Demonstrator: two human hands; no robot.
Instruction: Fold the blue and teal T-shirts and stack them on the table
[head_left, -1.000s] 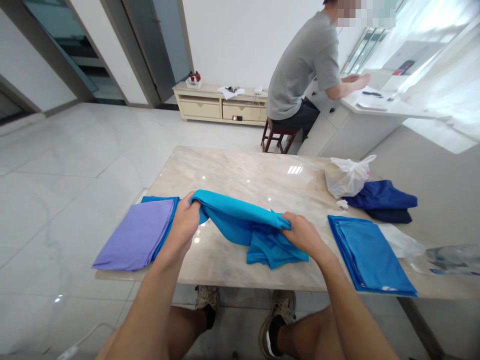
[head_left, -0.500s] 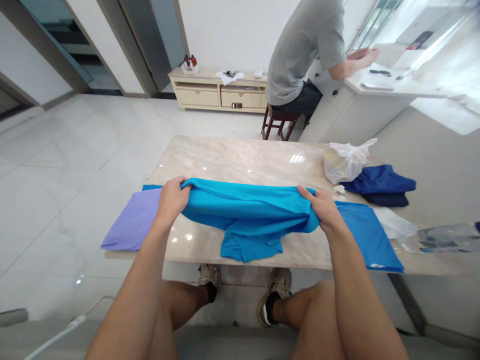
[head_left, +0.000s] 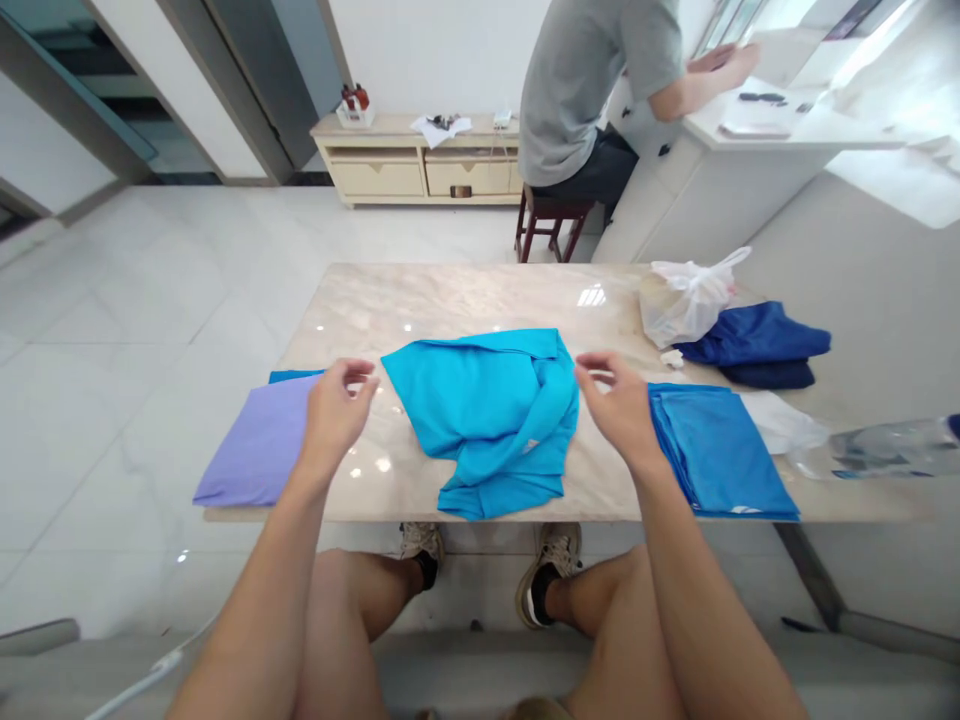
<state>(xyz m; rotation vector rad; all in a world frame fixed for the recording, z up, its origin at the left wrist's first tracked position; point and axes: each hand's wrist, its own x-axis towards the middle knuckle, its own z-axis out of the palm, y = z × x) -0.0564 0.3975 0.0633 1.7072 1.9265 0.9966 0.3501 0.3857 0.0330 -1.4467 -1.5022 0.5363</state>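
A bright blue garment (head_left: 487,400) lies loosely folded and rumpled on the marble-patterned table (head_left: 420,295), with a small pale mark on its right part. My left hand (head_left: 334,410) hovers just left of it, fingers curved and apart, holding nothing. On the other side, my right hand (head_left: 619,405) is at the garment's right edge, thumb and fingers parted; whether the fingertips brush the cloth I cannot tell. Folded purple cloth (head_left: 255,445) rests by my left forearm, over another blue piece. Beside my right wrist is a folded darker blue cloth (head_left: 720,450).
A tied white plastic bag (head_left: 682,305), navy cloth (head_left: 757,340) and a clear bottle (head_left: 892,450) occupy the table's right side. Beyond the table, a person in a grey shirt (head_left: 577,100) sits on a stool (head_left: 551,215) at a white counter. A low cabinet (head_left: 382,178) stands along the wall.
Both hands have let go of the bright blue garment, which was stretched between them. It has dropped flat onto the table, and my right hand has shifted slightly left.
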